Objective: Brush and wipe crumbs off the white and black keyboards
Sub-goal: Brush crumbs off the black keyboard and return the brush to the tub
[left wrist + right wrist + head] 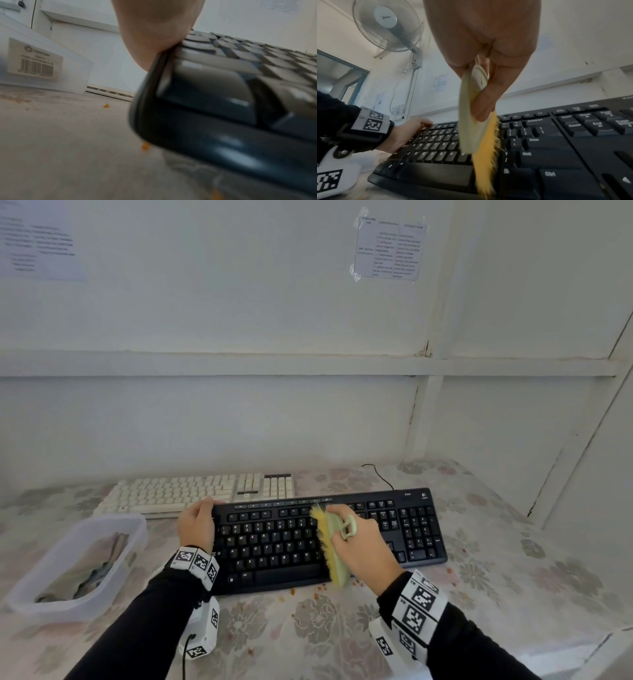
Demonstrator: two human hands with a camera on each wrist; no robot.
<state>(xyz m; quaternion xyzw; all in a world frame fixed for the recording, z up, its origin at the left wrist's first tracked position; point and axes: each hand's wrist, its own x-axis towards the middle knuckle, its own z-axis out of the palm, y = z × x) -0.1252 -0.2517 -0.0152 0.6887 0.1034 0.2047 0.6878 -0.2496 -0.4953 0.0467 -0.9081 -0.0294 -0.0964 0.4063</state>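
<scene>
White panelled walls with taped notices enclose a table (513, 594) under a floral cloth. On it I note the white keyboard (191, 493) at the back, the black keyboard (411, 529) just in front of it, and a clear plastic tub (102, 529) to the left.

Step in hand, in my judgement: brushing the black keyboard. Orange crumbs (322, 587) lie on the cloth along its near edge, so some debris is already off. The white keyboard awaits attention, and I see no cloth in use for wiping.

My right hand (359, 542) is clamped on a pale green brush (337, 546) with yellow bristles, fingers curled round its body, wrist angled so the bristles sit on the keys at mid-board, left of the Enter block. My left hand (197, 523) grips the keyboard's left end, thumb over the top edge, bracing it.

Next move calls for a firm sweep toward the near edge with the brace held, bristles working between key rows.
</scene>
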